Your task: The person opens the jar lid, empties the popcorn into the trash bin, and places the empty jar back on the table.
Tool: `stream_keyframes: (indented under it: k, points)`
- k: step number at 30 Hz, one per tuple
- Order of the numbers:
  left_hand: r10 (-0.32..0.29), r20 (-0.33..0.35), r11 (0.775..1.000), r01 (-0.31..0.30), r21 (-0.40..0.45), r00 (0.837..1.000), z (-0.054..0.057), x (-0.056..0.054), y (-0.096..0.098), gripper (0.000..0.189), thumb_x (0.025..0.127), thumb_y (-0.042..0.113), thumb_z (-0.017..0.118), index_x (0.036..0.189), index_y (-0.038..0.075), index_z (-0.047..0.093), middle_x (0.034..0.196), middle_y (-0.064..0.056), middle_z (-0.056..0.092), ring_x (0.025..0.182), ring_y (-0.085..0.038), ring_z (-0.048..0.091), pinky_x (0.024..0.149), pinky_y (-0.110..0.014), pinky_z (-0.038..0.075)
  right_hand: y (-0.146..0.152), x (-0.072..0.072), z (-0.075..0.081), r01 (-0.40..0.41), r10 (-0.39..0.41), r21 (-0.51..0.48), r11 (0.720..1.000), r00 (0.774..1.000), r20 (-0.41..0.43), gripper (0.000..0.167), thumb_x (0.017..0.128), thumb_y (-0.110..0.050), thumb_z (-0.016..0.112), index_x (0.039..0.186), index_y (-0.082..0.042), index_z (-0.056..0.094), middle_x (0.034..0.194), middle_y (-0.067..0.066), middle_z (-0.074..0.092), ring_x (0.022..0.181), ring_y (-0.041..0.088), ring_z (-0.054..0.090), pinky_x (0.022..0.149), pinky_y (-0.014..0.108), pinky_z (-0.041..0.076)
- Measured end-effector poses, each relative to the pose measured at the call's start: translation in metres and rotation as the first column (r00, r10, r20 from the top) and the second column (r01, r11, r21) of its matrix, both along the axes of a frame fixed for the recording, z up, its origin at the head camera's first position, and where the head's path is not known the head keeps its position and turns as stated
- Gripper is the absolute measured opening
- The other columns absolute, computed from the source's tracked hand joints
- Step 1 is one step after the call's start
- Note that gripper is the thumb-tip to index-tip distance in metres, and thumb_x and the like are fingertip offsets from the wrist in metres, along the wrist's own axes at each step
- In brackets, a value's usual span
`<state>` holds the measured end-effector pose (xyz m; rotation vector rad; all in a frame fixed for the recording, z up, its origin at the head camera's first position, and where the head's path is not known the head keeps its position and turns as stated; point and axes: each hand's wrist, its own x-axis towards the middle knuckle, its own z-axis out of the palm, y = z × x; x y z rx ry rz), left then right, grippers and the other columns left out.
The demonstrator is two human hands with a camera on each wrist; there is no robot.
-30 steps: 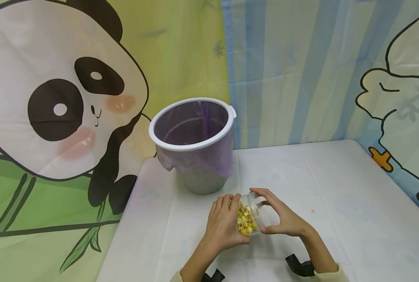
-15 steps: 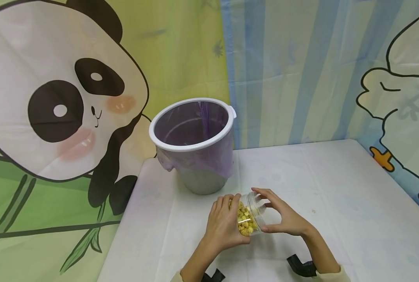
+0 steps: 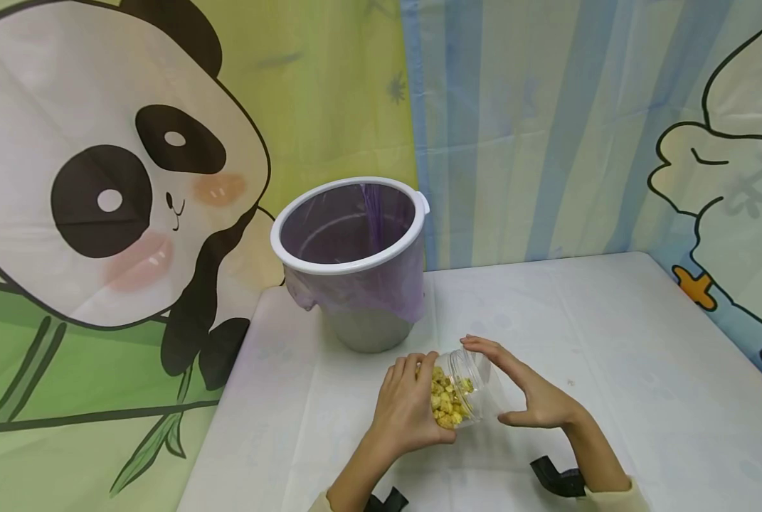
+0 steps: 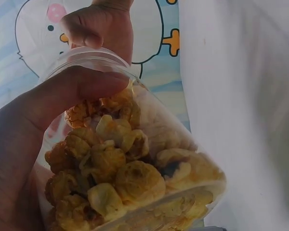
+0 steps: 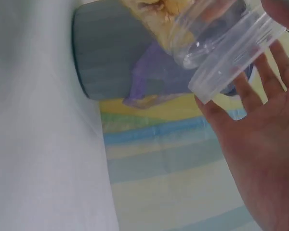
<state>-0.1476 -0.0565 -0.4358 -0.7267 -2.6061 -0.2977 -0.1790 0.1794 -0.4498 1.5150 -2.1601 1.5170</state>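
Observation:
Clear plastic jar [image 3: 450,400] of yellow popcorn [image 4: 111,163] lies tilted above the white table, its mouth toward the right. My left hand [image 3: 408,411] grips the jar's body, the thumb lying across its wall near the neck in the left wrist view. At the mouth is a translucent lid [image 5: 233,57]. My right hand [image 3: 537,395] holds the lid by its rim, fingers at one side and thumb at the other, with the palm spread wide. Whether the lid is fully off the jar is hard to tell.
A grey bin [image 3: 368,331] with a white rim and a purple liner bag [image 3: 387,284] stands behind the hands, at the table's [image 3: 566,320] back left. Printed cloth [image 3: 502,128] hangs around the table. Black wrist mounts [image 3: 556,480] show at both sleeves.
My right hand has moved slightly right, its thumb drawing away from the jar's neck. Popcorn has shifted toward the mouth. My left hand has stayed nearly still.

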Motion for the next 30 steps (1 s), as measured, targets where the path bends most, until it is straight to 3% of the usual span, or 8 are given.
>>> stream_keyframes:
  k: [5,8,10,13,16,19,23,30]
  points:
    - [0.006,-0.013,1.000,-0.006,0.009,1.000,0.001,0.000,0.000,0.111,0.035,0.059,0.078,0.129,0.010,0.045,0.108,-0.004,0.051,0.093,-0.020,0.048,0.083,-0.033,0.043,0.015,-0.003,0.006,0.138,-0.137,-0.022,0.990,0.989,0.054,0.096,0.060,-0.001,0.077,0.139,0.012,0.023,0.141,0.028,0.024,0.129,0.030,0.023,0.098,0.023,0.027]
    - [0.012,-0.013,1.000,-0.012,0.014,1.000,0.001,0.001,0.000,0.110,0.034,0.058,0.078,0.128,0.010,0.045,0.108,-0.004,0.051,0.093,-0.020,0.048,0.083,-0.032,0.042,0.031,-0.011,-0.004,0.267,-0.270,0.042,0.963,0.957,0.105,0.098,0.059,-0.003,0.081,0.141,0.004,0.027,0.141,0.020,0.028,0.124,0.026,0.025,0.094,0.028,0.026]
    - [0.016,-0.009,1.000,-0.016,0.014,1.000,0.001,0.001,0.000,0.110,0.035,0.058,0.078,0.128,0.010,0.045,0.108,-0.004,0.051,0.093,-0.020,0.048,0.083,-0.032,0.042,0.044,-0.017,-0.014,0.349,-0.362,0.119,0.930,0.923,0.126,0.097,0.061,-0.009,0.083,0.142,-0.004,0.030,0.140,0.013,0.031,0.120,0.023,0.025,0.091,0.036,0.027]
    - [0.021,-0.002,1.000,-0.021,0.011,1.000,0.000,0.001,0.000,0.110,0.035,0.058,0.078,0.128,0.010,0.045,0.108,-0.004,0.051,0.094,-0.020,0.048,0.083,-0.032,0.042,0.062,-0.026,-0.025,0.454,-0.495,0.256,0.854,0.859,0.129,0.093,0.063,-0.021,0.084,0.142,-0.016,0.034,0.138,0.005,0.032,0.119,0.021,0.023,0.088,0.052,0.030]
    - [0.025,0.005,1.000,-0.025,0.008,1.000,0.000,0.002,0.001,0.110,0.035,0.058,0.079,0.128,0.010,0.045,0.108,-0.004,0.051,0.094,-0.020,0.048,0.083,-0.032,0.042,0.079,-0.034,-0.035,0.509,-0.575,0.361,0.781,0.812,0.099,0.091,0.064,-0.030,0.083,0.141,-0.017,0.036,0.136,0.009,0.031,0.119,0.028,0.022,0.081,0.064,0.030]
    - [0.027,0.010,1.000,-0.027,0.006,1.000,0.000,0.003,0.001,0.110,0.035,0.057,0.079,0.129,0.010,0.045,0.108,-0.004,0.051,0.094,-0.020,0.048,0.083,-0.032,0.042,0.092,-0.042,-0.047,0.540,-0.623,0.437,0.720,0.780,0.062,0.090,0.064,-0.036,0.082,0.139,-0.016,0.037,0.136,0.015,0.031,0.120,0.035,0.022,0.081,0.065,0.029]
    - [0.030,0.012,1.000,-0.030,-0.003,0.999,0.000,0.003,0.001,0.110,0.036,0.057,0.078,0.129,0.010,0.044,0.109,-0.004,0.051,0.095,-0.020,0.048,0.083,-0.032,0.042,0.106,-0.050,-0.062,0.549,-0.641,0.497,0.672,0.768,0.018,0.091,0.063,-0.041,0.082,0.137,-0.009,0.039,0.134,0.020,0.033,0.117,0.039,0.026,0.082,0.064,0.028]
    - [0.034,0.005,0.999,-0.034,-0.007,0.999,0.000,0.002,0.001,0.110,0.036,0.057,0.078,0.129,0.010,0.044,0.109,-0.004,0.051,0.094,-0.020,0.048,0.083,-0.032,0.042,0.117,-0.057,-0.075,0.568,-0.640,0.507,0.648,0.767,-0.042,0.094,0.057,-0.045,0.083,0.132,-0.003,0.043,0.127,0.023,0.039,0.109,0.041,0.033,0.082,0.063,0.028]
